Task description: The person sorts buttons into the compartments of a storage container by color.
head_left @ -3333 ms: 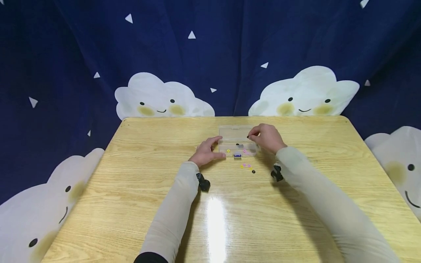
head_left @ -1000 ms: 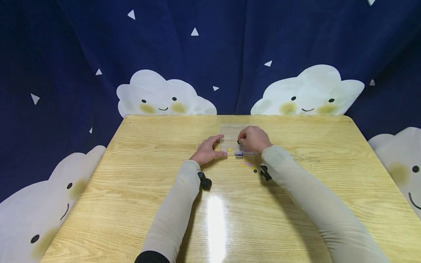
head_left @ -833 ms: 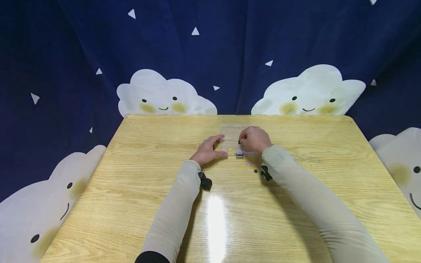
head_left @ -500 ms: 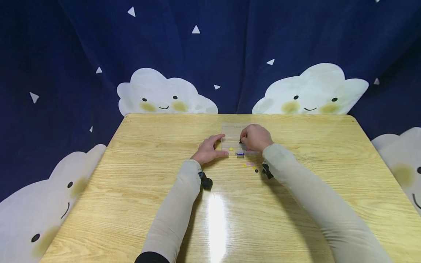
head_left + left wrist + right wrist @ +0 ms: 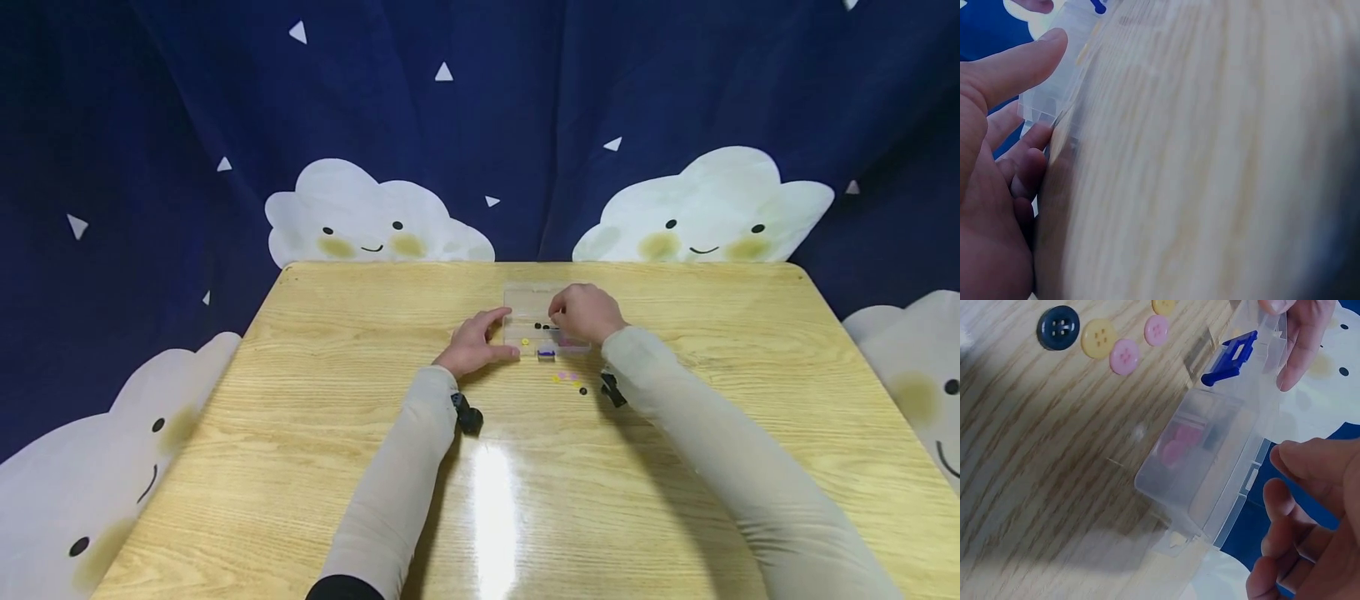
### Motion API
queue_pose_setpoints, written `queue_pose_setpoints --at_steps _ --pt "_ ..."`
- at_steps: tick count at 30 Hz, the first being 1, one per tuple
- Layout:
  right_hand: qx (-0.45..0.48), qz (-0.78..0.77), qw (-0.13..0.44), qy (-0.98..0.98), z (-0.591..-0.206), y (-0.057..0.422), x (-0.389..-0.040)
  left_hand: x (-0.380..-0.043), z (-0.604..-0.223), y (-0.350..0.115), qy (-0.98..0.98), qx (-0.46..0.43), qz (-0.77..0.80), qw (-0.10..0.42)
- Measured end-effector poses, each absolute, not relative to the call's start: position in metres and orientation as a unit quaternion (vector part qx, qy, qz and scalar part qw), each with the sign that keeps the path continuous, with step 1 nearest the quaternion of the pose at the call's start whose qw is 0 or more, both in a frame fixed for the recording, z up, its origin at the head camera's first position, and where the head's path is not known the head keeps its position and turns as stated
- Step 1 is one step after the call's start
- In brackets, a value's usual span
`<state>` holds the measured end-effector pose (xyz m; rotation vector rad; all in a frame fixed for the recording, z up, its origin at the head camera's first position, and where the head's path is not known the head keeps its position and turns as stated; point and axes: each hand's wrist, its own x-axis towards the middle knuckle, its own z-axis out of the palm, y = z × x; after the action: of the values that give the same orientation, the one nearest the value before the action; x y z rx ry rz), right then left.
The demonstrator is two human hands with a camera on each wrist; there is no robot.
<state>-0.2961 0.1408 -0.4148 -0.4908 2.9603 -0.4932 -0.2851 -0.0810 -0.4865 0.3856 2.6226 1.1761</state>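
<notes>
A clear plastic box (image 5: 1210, 481) with a blue latch (image 5: 1230, 359) lies with its lid raised near the table's back edge. My left hand (image 5: 471, 344) grips its left end, thumb at the front and index finger at the back. Over its right part is my right hand (image 5: 588, 313), fingers loosely bent, thumb and index apart with nothing between them in the right wrist view. Black buttons (image 5: 537, 326) lie in a back compartment, partly hidden by that hand. A yellow button (image 5: 525, 342) sits front left; pink buttons (image 5: 1175, 447) lie in the front right compartment.
In front of the box, loose on the wooden table (image 5: 300, 417), are a black button (image 5: 1059, 328), yellow buttons (image 5: 1099, 339) and pink buttons (image 5: 1124, 357). A dark blue curtain (image 5: 517, 108) with cloud prints hangs behind the table.
My right hand brings a black button over the box, lowers it into the back compartment and lets it go, then draws slightly away. The left hand stays on the box.
</notes>
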Motion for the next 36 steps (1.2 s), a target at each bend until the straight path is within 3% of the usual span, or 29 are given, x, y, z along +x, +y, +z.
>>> queue_pose_setpoints --at_steps 22,36 --pt "-0.232 -0.161 0.022 0.959 -0.412 0.153 -0.267 -0.286 -0.488 -0.081 0.890 0.129 0.418 0.131" --pt "-0.261 -0.158 0.033 0.952 -0.413 0.161 -0.243 -0.285 -0.489 -0.081 0.889 0.126 0.419 0.134"
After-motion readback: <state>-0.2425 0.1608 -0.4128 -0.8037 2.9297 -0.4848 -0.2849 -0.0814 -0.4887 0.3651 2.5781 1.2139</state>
